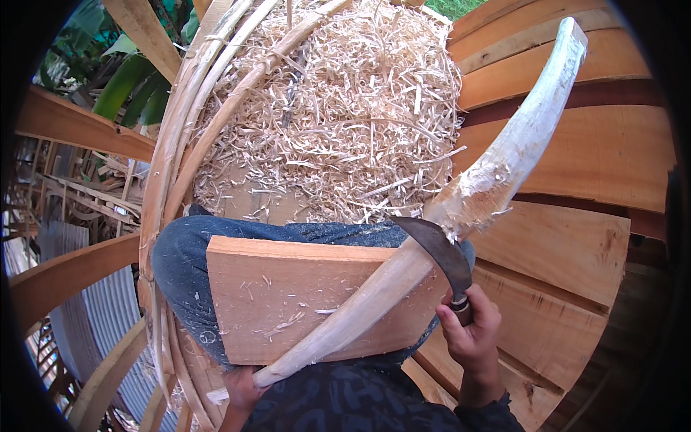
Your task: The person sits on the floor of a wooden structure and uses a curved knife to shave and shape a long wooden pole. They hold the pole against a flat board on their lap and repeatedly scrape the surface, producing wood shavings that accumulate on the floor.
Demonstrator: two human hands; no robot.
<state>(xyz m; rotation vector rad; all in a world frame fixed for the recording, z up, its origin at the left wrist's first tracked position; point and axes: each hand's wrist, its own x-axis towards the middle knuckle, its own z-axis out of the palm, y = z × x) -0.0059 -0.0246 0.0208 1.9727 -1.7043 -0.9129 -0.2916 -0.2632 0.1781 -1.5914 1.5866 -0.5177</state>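
A long, curved piece of pale wood lies slantwise across a flat reddish board on my lap. Its thick far end reaches up to the right, where rough, freshly cut fibres show near the middle. My left hand is closed round the thin near end, close to my body, its fingers partly hidden. In my right hand is the dark handle of a curved knife. The knife's sickle-shaped blade lies across the wood, at the lower edge of the rough patch.
Curly wood shavings cover the floor ahead. Long bent strips run along the left side. Slatted planks stand at the right. Beyond the left-hand slats are corrugated metal sheets and green leaves.
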